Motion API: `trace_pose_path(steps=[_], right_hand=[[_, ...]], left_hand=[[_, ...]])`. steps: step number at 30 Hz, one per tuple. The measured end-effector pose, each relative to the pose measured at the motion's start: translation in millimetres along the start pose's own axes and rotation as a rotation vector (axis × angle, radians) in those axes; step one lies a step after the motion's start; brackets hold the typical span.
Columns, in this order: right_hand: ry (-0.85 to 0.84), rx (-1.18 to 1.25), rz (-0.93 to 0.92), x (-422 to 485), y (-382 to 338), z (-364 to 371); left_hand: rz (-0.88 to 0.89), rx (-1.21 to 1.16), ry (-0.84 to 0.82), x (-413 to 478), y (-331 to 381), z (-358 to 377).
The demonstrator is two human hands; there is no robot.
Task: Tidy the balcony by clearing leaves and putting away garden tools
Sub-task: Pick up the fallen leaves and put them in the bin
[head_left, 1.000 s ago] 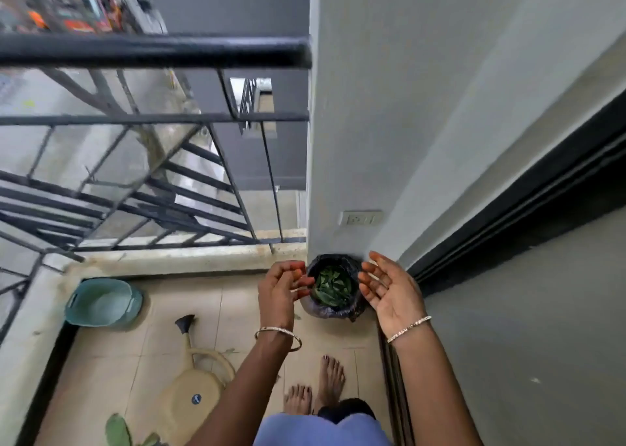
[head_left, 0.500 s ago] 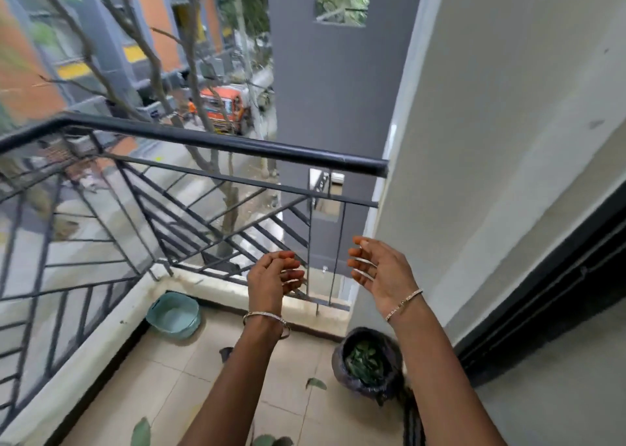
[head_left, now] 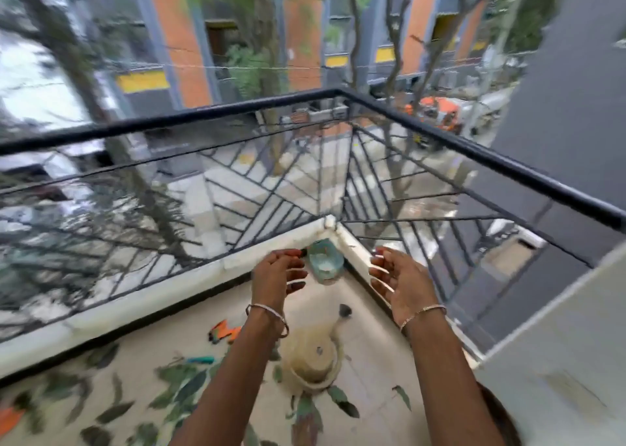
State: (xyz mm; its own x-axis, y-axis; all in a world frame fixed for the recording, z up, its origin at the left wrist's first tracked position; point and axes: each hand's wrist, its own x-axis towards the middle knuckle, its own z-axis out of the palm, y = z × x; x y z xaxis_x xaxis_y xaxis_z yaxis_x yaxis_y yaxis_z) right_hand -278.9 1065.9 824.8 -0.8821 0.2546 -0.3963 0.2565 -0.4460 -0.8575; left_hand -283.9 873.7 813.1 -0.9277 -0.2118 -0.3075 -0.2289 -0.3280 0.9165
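Well left of the watering can [head_left: 311,361], green leaves [head_left: 183,388] lie scattered over the tiled floor [head_left: 372,361], all rather blurred. Closer to the can, on its left, sit a small teal-handled tool [head_left: 201,360] and an orange tool [head_left: 223,332]. The left hand [head_left: 277,276] hangs in the air above the can, fingers loosely curled, holding nothing. Beyond the can a teal basin [head_left: 325,259] sits in the corner under the black railing [head_left: 203,115]. Right of the can the right hand [head_left: 396,283] is raised, fingers relaxed and empty.
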Motion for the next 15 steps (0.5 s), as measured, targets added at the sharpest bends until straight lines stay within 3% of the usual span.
trace_pose_path(steps=[9,15], right_hand=[[-0.404,-0.198,0.153,-35.3,85.8,175.5],[-0.569,-0.321,0.233,-58.1,152.9,300.0]], left_hand=[[0.086,-0.189,0.505,-12.7,45.8,-193.7],[0.104,-0.335,0.722,-11.1,64.1,-312.9]])
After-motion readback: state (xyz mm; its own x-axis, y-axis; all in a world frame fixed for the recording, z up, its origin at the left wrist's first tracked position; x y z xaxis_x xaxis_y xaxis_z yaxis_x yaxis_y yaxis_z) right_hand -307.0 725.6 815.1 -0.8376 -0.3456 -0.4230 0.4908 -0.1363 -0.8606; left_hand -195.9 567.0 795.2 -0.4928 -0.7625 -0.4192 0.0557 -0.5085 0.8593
